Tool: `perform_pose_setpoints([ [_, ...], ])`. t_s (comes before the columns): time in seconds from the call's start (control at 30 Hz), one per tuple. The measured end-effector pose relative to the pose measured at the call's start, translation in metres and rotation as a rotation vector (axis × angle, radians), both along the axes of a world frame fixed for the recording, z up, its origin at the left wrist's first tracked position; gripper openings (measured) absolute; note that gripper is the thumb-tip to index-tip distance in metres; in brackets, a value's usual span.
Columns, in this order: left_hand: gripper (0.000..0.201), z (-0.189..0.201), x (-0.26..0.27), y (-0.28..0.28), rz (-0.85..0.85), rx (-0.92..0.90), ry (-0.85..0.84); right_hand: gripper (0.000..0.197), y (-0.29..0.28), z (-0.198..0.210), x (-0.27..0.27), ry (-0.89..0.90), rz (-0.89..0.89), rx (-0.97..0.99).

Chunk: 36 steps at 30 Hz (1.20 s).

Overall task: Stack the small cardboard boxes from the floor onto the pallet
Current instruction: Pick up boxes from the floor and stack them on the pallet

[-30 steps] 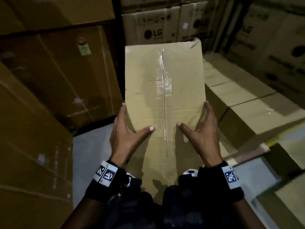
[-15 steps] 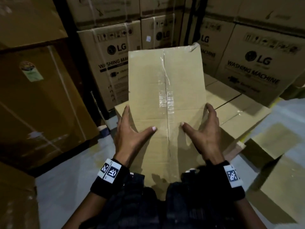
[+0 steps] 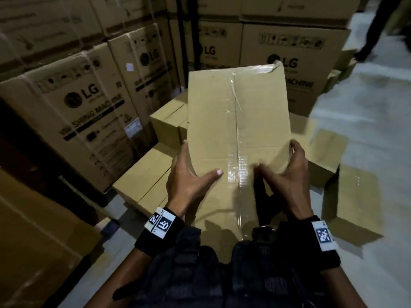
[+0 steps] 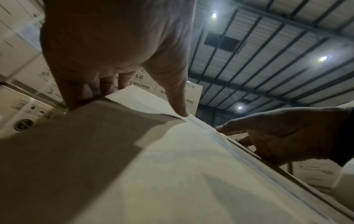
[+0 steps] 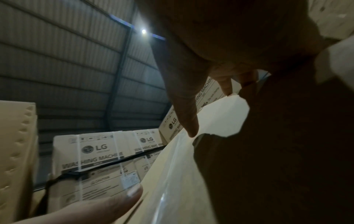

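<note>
I hold a long, taped cardboard box point(image 3: 238, 121) lengthwise in front of me, tilted away. My left hand point(image 3: 186, 181) grips its left edge, thumb on top and fingers down the side. On the right edge, my right hand point(image 3: 291, 176) grips the same way. The left wrist view shows the box top point(image 4: 172, 174), my left thumb pressing on it, and the right hand point(image 4: 283, 136) across. Behind and below the box lies a low stack of small boxes point(image 3: 142, 181). I cannot make out the pallet.
Tall LG washing machine cartons point(image 3: 84, 107) wall off the left and the back point(image 3: 289, 52). More small boxes point(image 3: 353, 196) sit on the floor at the right. Grey floor point(image 3: 367, 112) runs off to the right, where a person's leg point(image 3: 373, 30) stands far back.
I have turned to the right with the box. The brown cartons slid out on the left, and the low stack now lies straight ahead. Both hands keep the same hold.
</note>
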<state>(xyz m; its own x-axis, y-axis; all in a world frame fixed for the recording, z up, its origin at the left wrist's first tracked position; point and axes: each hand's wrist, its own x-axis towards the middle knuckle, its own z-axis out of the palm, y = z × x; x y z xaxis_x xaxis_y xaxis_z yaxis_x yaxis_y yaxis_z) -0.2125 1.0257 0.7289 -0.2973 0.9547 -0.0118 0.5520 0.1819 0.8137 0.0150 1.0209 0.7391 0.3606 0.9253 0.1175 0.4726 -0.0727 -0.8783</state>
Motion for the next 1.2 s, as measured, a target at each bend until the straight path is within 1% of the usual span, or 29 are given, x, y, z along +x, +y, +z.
perform_pose_setpoints([
  [0.1,0.126,0.001,-0.024,0.031,-0.094,-0.006,-0.003,0.112,0.011,-0.002,-0.024,-0.008,-0.080,0.009],
  [0.13,0.126,0.000,-0.029,0.037,-0.120,-0.013,-0.004,0.112,0.012,-0.004,-0.030,-0.009,-0.092,0.001],
  [0.23,0.126,-0.012,-0.043,0.056,-0.197,-0.035,-0.007,0.105,0.012,-0.016,-0.046,0.007,-0.178,-0.054],
  [0.33,0.125,-0.028,-0.048,0.069,-0.273,-0.105,0.001,0.102,0.005,-0.036,-0.053,0.011,-0.277,-0.098],
  [0.43,0.124,-0.049,-0.043,0.075,-0.393,-0.160,0.060,0.108,-0.007,-0.064,-0.051,0.078,-0.384,-0.161],
  [0.53,0.120,-0.072,-0.026,0.074,-0.486,-0.233,0.097,0.112,-0.023,-0.087,-0.042,0.132,-0.468,-0.242],
  [0.63,0.110,-0.098,-0.004,0.063,-0.532,-0.298,0.102,0.110,-0.040,-0.112,-0.028,0.116,-0.532,-0.339],
  [0.73,0.101,-0.121,0.019,0.054,-0.580,-0.347,0.115,0.108,-0.054,-0.137,-0.009,0.094,-0.548,-0.424],
  [0.87,0.098,-0.150,0.045,0.052,-0.592,-0.435,0.147,0.104,-0.061,-0.171,0.010,0.164,-0.585,-0.475],
  [1.1,0.102,-0.204,0.079,0.075,-0.566,-0.530,0.192,0.106,-0.032,-0.239,0.044,0.253,-0.560,-0.552],
  [1.2,0.101,-0.227,0.089,0.083,-0.545,-0.580,0.182,0.105,-0.022,-0.267,0.057,0.253,-0.499,-0.594],
])
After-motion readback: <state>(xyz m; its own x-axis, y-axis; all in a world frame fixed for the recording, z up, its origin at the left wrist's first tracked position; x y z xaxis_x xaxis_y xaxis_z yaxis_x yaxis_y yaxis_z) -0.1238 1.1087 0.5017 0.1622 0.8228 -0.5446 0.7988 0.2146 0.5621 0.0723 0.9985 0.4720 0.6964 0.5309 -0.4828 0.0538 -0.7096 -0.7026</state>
